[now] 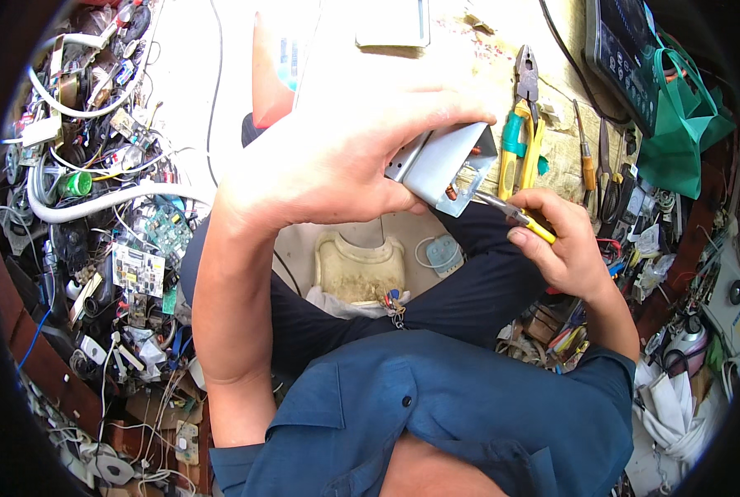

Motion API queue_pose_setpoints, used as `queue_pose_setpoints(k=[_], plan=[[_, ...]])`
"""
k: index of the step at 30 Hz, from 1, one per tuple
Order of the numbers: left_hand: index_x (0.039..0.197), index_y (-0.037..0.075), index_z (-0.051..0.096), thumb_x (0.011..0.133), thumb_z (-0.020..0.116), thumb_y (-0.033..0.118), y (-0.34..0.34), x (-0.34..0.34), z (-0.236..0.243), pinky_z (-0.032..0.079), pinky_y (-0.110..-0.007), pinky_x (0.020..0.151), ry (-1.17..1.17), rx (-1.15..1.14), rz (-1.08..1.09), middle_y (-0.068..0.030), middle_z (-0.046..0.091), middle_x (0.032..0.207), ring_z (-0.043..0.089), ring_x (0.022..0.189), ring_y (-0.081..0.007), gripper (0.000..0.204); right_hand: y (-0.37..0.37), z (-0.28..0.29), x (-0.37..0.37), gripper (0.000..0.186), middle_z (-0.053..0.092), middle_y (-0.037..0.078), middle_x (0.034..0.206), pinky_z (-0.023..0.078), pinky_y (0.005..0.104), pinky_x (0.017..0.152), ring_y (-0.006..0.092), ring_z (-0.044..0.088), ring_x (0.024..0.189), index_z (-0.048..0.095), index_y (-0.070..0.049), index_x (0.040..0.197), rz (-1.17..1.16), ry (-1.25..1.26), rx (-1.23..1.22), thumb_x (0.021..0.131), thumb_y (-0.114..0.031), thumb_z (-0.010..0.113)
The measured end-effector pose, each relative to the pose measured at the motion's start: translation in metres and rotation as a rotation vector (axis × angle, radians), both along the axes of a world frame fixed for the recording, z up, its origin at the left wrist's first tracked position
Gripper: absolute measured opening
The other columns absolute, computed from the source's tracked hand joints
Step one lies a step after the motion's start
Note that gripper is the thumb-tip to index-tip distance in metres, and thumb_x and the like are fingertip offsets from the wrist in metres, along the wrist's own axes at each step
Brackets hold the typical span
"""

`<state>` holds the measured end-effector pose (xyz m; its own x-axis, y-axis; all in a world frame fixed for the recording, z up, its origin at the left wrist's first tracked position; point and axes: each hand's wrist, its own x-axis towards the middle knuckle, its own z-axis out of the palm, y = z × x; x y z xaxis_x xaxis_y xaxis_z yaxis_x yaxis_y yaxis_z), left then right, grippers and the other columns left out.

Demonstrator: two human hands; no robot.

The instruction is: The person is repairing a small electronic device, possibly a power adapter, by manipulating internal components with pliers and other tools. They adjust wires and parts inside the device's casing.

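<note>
— while the grey metal housing (446,170) is off the worktop (565,166), where is it located?

— it is suspended above the person's legs (502,257), tilted, with its open end facing right. copper-coloured coils (452,192) are visible inside.

— state the condition of each hand.

— the left hand (345,157) grasps the housing between thumb and fingers. the right hand (562,240) is closed around the yellow-and-black handle of a slim tool (539,229); its metal shaft points at the open end. whether the tip makes contact cannot be told.

— list adjacent items.

— yellow-handled pliers (525,83), one grip wrapped in green tape, lie beyond the right hand. an orange-handled tool (588,170) lies to their right.
</note>
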<state>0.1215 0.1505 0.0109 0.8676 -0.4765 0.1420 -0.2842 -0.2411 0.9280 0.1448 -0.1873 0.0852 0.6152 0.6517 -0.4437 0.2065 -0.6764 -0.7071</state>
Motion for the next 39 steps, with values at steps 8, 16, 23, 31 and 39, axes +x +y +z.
queue_pose_setpoints(k=[8,16,23,31,39], plan=[[0.162,0.01,0.059,0.066,0.097,0.002,-0.008,0.001,-0.004,0.052,-0.042,0.123,-0.034,-0.002,0.032,-0.0162,0.068,0.154,0.066,0.141,-0.0343,0.103,0.012,0.011,0.003,0.039,0.073,0.019,0.104,0.058,0.0455,0.082,0.0394,0.073,0.091,0.068,0.001,0.123,0.209,-0.489,-0.119,0.091,-0.01,0.088],[0.159,0.012,0.062,0.063,0.1,0.005,-0.013,0.004,0.004,0.055,-0.044,0.117,-0.027,0.078,0.07,-0.0168,0.073,0.146,0.07,0.136,-0.036,0.103,0.018,0.025,-0.003,0.028,0.073,0.007,0.093,0.056,0.0287,0.068,0.0135,0.07,0.08,0.069,0.0,0.125,-0.492,0.645,-0.087,0.116,-0.027,0.064],[0.151,0.006,0.067,0.059,0.102,0.006,-0.024,0.006,0.006,0.057,-0.044,0.113,-0.065,0.094,0.113,-0.0184,0.074,0.142,0.072,0.13,-0.0376,0.098,0.028,0.023,0.005,0.044,0.074,0.01,0.094,0.063,0.0311,0.062,0.0166,0.074,0.073,0.065,0.006,0.126,-0.699,0.932,0.028,0.12,-0.035,0.053],[0.146,0.005,0.07,0.056,0.101,0.003,-0.026,0.009,0.011,0.059,-0.043,0.109,-0.088,0.116,0.1,-0.0165,0.077,0.136,0.073,0.125,-0.0354,0.095,0.037,0.026,0.008,0.04,0.075,0.015,0.096,0.066,0.0358,0.064,0.0226,0.078,0.074,0.064,0.006,0.122,-0.751,0.975,0.02,0.119,-0.033,0.054],[0.147,0.007,0.071,0.057,0.101,0.005,-0.024,0.009,0.009,0.058,-0.044,0.11,-0.11,0.113,0.113,-0.0167,0.077,0.135,0.073,0.127,-0.0364,0.095,0.039,0.023,-0.001,0.04,0.075,0.017,0.096,0.066,0.0371,0.064,0.0247,0.079,0.075,0.064,0.006,0.123,-0.765,0.965,0.031,0.119,-0.032,0.052]])
